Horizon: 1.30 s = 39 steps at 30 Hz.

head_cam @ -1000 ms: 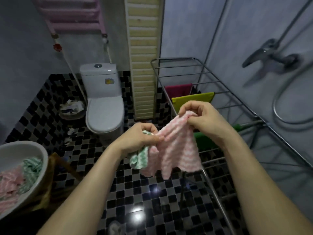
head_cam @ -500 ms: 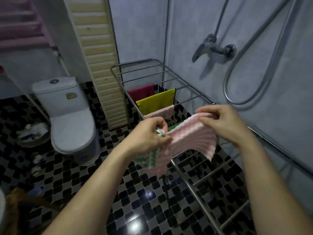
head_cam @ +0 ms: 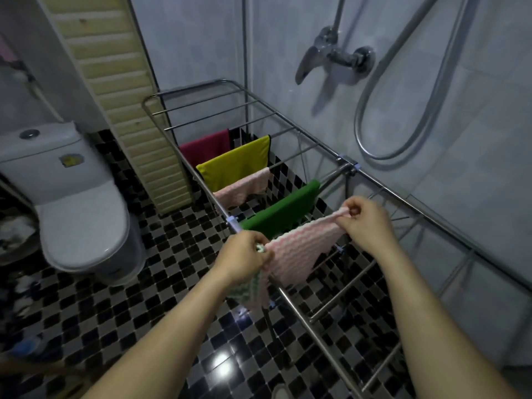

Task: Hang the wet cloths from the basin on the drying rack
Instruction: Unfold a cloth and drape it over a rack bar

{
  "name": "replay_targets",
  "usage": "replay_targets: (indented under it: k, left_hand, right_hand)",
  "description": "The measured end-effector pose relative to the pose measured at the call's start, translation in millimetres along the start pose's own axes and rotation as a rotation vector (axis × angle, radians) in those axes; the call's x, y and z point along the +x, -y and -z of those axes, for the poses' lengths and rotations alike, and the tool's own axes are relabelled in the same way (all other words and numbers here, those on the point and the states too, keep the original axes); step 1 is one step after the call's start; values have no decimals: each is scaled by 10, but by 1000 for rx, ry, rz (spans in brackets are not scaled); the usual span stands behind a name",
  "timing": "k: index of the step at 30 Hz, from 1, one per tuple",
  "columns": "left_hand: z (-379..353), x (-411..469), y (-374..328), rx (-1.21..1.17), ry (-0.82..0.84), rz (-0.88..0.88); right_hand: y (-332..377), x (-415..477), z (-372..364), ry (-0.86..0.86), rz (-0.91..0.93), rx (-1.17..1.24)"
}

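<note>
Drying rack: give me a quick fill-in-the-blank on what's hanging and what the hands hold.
1. Both hands stretch a ____-striped cloth over the drying rack.
2. The left hand also clutches a ____-patterned cloth.
3. The cloth hung farthest away is ____.
4. Beside the yellow cloth hangs a pale ____ one.

Missing: pink; green; red; pink

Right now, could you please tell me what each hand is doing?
Left hand: closed on the pink-and-white striped cloth and a green-and-white cloth.
Right hand: pinching the pink cloth's other corner.
</note>
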<state>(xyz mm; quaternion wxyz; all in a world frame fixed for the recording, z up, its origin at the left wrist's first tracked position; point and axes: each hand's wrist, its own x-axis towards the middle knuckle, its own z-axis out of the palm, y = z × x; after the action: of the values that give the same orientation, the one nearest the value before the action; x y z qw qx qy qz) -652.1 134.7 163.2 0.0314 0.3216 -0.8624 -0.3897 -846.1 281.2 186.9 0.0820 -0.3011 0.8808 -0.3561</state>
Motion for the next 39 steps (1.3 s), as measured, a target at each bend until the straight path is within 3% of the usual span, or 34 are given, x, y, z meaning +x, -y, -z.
replay_targets:
  k: [5, 10, 15, 21, 26, 29, 39]
  left_hand:
    - [-164, 239, 118, 128, -216, 120]
    - [-206, 328, 118, 226, -298, 179]
    - [-443, 155, 28, 268, -127, 57]
    - [-608, 144, 39, 284, -92, 63]
    - [-564, 192, 61, 308, -138, 66]
    - [-532, 223, 87, 346, -179, 72]
    - [-503, 195, 68, 338, -20, 49]
  right_hand:
    - [-48, 308, -340, 34, -36, 68]
    - [-194, 468, -522, 113, -87, 94]
    - [-573, 284, -491, 32, -318, 43]
    - [-742, 225, -597, 167, -373, 383]
    - [-726, 271, -614, 57, -339, 189]
    - [-668, 304, -594, 6, -229, 46]
    - [-604, 236, -678, -63, -41, -338]
